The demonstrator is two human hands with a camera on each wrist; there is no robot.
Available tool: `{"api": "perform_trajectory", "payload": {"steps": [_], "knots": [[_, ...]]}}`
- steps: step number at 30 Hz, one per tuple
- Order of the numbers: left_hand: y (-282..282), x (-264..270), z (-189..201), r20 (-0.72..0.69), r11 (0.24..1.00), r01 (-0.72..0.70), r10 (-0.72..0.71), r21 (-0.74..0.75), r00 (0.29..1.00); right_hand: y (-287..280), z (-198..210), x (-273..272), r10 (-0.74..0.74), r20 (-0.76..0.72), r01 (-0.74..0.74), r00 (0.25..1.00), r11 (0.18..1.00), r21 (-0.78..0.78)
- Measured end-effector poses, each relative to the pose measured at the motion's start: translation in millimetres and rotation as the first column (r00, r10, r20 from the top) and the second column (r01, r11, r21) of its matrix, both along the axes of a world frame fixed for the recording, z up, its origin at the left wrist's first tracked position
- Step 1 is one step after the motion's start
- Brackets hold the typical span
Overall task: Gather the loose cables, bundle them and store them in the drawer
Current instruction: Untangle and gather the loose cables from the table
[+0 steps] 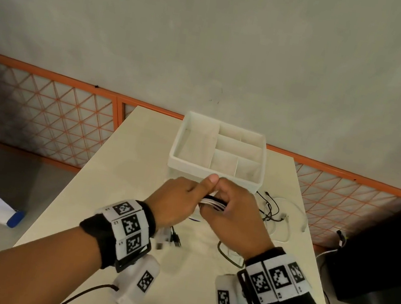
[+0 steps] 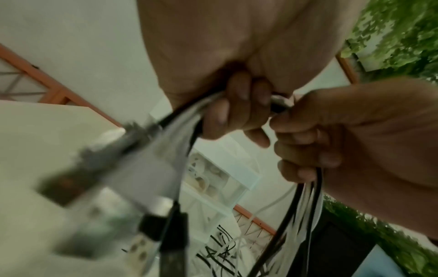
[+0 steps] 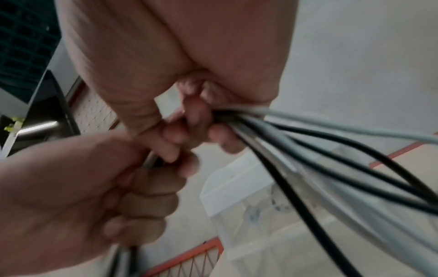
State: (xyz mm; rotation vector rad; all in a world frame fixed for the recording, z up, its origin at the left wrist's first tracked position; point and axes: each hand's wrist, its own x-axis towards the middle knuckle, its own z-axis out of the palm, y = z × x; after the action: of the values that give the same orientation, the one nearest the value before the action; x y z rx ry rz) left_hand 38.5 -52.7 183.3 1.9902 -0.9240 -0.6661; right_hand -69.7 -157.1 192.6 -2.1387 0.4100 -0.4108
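Both hands meet above the table, just in front of the white drawer unit. My left hand and right hand both grip a bundle of black and white cables, fingers curled round it. In the left wrist view the bundle runs out of the left fist, with blurred plugs hanging close to the camera. In the right wrist view the black and grey strands fan out from the right fist. Plugs dangle under the left hand.
A divided white tray sits on top of the drawer unit. Loose black and white cables lie on the table to the right of the hands. An olive cable lies under the right wrist. Dark equipment stands right of the table.
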Motion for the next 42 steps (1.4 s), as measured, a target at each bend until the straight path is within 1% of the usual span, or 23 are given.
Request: {"api": "perform_trajectory", "payload": {"steps": [2,3,5,7,9,11,13,14,16,17,19,21,22,24,28,30,33,34,36,38,40,41,42], "knots": [[2,7,4,0.018,0.998,-0.053,0.054,-0.038,0.998,-11,-2,-8,0.012,-0.019,-0.010,1.000,0.996,0.089],[4,12,6,-0.009,0.993,-0.089,0.088,-0.075,0.996,-16,-4,-11,0.017,-0.014,-0.015,1.000,0.989,0.150],[8,21,9,-0.123,0.982,-0.146,0.131,-0.123,0.984,-21,-11,-18,-0.008,0.033,-0.002,0.999,0.959,0.285],[12,25,9,-0.234,0.994,-0.097,0.081,-0.057,0.969,-23,-13,-22,-0.082,0.120,0.035,0.989,0.936,0.351],[16,25,4,-0.282,0.998,-0.016,0.032,0.060,0.959,-25,-11,-24,-0.165,0.174,0.097,0.971,0.934,0.345],[19,25,0,-0.295,0.996,-0.012,0.038,0.089,0.955,-27,-11,-26,-0.192,0.174,0.132,0.966,0.943,0.307],[21,26,0,-0.294,0.997,-0.070,0.080,0.045,0.952,-29,-13,-27,-0.161,0.094,0.134,0.982,0.959,0.248],[21,26,2,-0.280,0.995,-0.099,0.100,0.018,0.955,-30,-14,-28,-0.122,0.016,0.117,0.992,0.975,0.190],[18,23,5,-0.232,0.993,-0.112,0.105,-0.020,0.967,-25,-13,-27,-0.012,-0.101,0.021,0.995,0.996,0.083],[16,21,5,-0.201,0.996,-0.090,0.083,-0.025,0.976,-20,-13,-24,0.034,-0.097,-0.029,0.995,0.998,0.051],[12,17,5,-0.168,1.000,-0.023,0.023,0.006,0.986,-14,-14,-19,0.074,-0.006,-0.073,0.997,0.997,0.031],[12,17,4,-0.196,0.998,0.034,-0.023,0.056,0.980,-13,-16,-15,0.069,0.064,-0.068,0.996,0.998,-0.013],[13,18,4,-0.220,0.996,0.057,-0.040,0.070,0.975,-14,-17,-15,0.062,0.072,-0.061,0.995,0.998,-0.021],[15,20,6,-0.250,0.996,0.068,-0.051,0.062,0.967,-18,-21,-17,0.039,0.050,-0.040,0.998,0.999,0.012],[17,21,8,-0.237,0.999,-0.029,0.022,-0.029,0.971,-31,-32,-26,-0.018,0.027,0.011,0.999,0.970,0.244],[16,19,7,-0.221,0.997,-0.069,0.057,-0.044,0.974,-38,-38,-31,-0.048,0.007,0.045,0.999,0.978,0.202],[15,20,7,-0.283,0.990,-0.129,0.107,-0.059,0.953,-45,-48,-36,-0.124,-0.003,0.124,0.992,0.984,0.126],[15,20,8,-0.308,0.987,-0.141,0.112,-0.073,0.945,-48,-52,-38,-0.166,-0.013,0.167,0.986,0.983,0.073],[12,20,14,-0.359,0.981,-0.156,0.105,-0.116,0.927,-57,-63,-42,-0.271,-0.048,0.262,0.961,0.954,-0.144],[12,19,22,-0.407,0.969,-0.175,0.090,-0.176,0.909,-68,-77,-45,-0.334,-0.117,0.284,0.935,0.906,-0.315],[14,22,32,-0.463,0.944,-0.226,0.094,-0.239,0.882,-80,-90,-52,-0.388,-0.241,0.283,0.890,0.882,-0.376],[15,27,37,-0.485,0.928,-0.260,0.104,-0.266,0.868,-88,-91,-56,-0.442,-0.292,0.314,0.848,0.863,-0.395],[17,32,41,-0.496,0.912,-0.296,0.124,-0.286,0.860,-96,-88,-61,-0.520,-0.304,0.386,0.798,0.829,-0.406]]}}
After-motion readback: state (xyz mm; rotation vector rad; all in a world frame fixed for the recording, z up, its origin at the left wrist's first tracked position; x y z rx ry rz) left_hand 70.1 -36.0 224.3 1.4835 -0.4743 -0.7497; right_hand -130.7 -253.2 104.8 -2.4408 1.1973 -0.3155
